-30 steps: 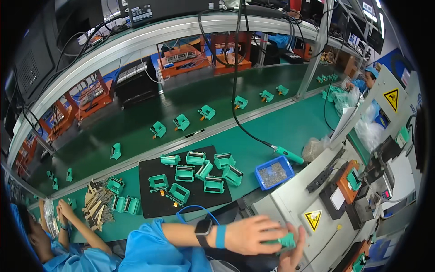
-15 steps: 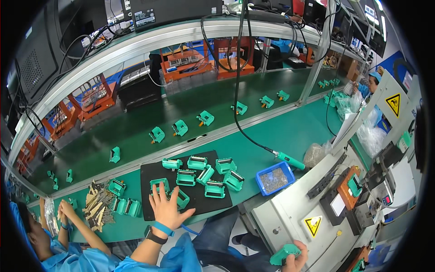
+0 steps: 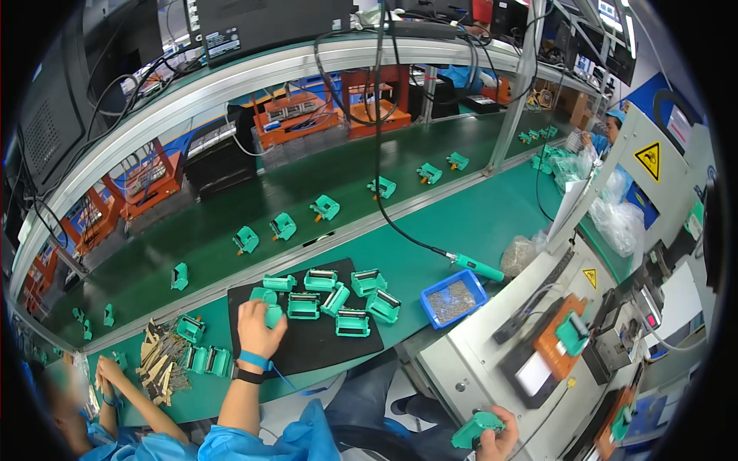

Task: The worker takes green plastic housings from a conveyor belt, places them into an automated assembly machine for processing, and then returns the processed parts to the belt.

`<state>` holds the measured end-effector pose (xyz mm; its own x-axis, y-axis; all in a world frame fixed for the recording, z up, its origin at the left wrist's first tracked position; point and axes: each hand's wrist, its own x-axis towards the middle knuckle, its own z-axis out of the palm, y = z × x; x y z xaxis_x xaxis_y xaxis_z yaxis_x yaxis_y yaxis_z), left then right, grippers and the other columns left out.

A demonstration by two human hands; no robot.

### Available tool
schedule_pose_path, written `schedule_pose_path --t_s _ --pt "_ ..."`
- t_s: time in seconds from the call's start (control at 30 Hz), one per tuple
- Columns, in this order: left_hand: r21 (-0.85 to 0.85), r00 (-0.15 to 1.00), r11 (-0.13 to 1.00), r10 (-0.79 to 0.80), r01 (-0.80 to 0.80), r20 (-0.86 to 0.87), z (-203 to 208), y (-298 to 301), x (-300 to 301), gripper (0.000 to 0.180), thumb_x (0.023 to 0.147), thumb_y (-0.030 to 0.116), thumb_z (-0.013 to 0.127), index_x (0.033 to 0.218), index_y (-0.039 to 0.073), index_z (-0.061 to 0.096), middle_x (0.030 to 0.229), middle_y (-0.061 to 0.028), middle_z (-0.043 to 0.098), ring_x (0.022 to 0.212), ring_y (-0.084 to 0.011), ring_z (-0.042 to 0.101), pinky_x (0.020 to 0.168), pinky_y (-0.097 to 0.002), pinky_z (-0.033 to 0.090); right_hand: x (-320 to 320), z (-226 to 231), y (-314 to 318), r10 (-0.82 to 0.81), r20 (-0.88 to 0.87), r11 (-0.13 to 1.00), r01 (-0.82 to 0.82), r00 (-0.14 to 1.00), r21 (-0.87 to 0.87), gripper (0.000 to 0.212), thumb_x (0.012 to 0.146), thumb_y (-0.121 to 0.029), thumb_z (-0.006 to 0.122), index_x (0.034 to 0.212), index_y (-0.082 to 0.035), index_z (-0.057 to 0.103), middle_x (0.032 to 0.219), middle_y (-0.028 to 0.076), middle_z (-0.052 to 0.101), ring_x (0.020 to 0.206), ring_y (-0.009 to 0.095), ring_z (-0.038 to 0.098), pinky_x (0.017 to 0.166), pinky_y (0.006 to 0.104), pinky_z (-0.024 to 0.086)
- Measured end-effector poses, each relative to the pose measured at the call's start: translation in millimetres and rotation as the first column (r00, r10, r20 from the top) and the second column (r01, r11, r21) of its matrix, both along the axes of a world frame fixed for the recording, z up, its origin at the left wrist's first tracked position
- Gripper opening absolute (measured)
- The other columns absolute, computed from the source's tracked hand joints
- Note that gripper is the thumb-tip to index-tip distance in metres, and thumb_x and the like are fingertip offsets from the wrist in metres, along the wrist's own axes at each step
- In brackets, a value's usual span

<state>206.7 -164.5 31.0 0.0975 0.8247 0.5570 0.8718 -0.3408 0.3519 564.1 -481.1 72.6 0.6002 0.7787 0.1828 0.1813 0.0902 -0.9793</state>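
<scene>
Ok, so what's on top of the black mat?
Several green housings lie on the black mat. The left hand covers part of its left side, so whatever is directly beneath that hand can't be seen.

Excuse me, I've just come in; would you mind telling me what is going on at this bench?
A person's right hand holds a green plastic housing low in front of the bench. Their left hand is at another green housing on the black mat; the hand partly hides it, so its grip is unclear. More such housings lie on the mat and the dark green belt behind. A blue tray sits beside the green powered screwdriver.
</scene>
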Motion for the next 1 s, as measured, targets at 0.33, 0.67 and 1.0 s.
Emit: schedule_pose_path --t_s 0.33,0.67,1.0 --pt "-0.22 0.972 0.968 0.073 -0.122 -0.222 2 -16 7 0.067 0.065 0.031 0.082 0.125 0.013 0.058 0.145 -0.0321 0.031 0.135 -0.0486 0.027 0.109 -0.0525 0.027 -5 -26 -21 0.124 -0.011 0.987 -0.124 0.992 -0.101 0.045 0.09 -0.02 0.065 0.126 0.005 0.055 0.106 0.014 0.067 0.097 0.022 0.063 0.086 0.034 0.049" --pt "-0.015 0.964 0.972 -0.232 0.236 0.131 45 -64 83 0.07 0.072 0.02 0.073 0.133 0.001 0.045 0.144 -0.0251 0.035 0.134 -0.0433 0.031 0.109 -0.0519 0.027 -4 13 -27 0.079 0.017 0.997 -0.079 0.997 0.006 0.044 0.082 -0.012 0.076 0.119 0.003 0.057 0.095 0.014 0.068 0.086 0.025 0.067 0.077 0.032 0.052" --pt "0.105 0.216 0.248 -0.944 0.963 0.249 151 -118 351 0.023 0.079 0.017 0.07 0.095 0.002 0.063 0.085 -0.0117 0.061 0.082 -0.0307 0.055 0.071 -0.0382 0.044 36 56 -75 -0.427 0.361 0.897 0.337 0.829 0.286 0.042 0.079 0.005 0.053 0.12 0.007 0.057 0.084 0.015 0.063 0.07 0.021 0.059 0.063 0.0297 0.047"
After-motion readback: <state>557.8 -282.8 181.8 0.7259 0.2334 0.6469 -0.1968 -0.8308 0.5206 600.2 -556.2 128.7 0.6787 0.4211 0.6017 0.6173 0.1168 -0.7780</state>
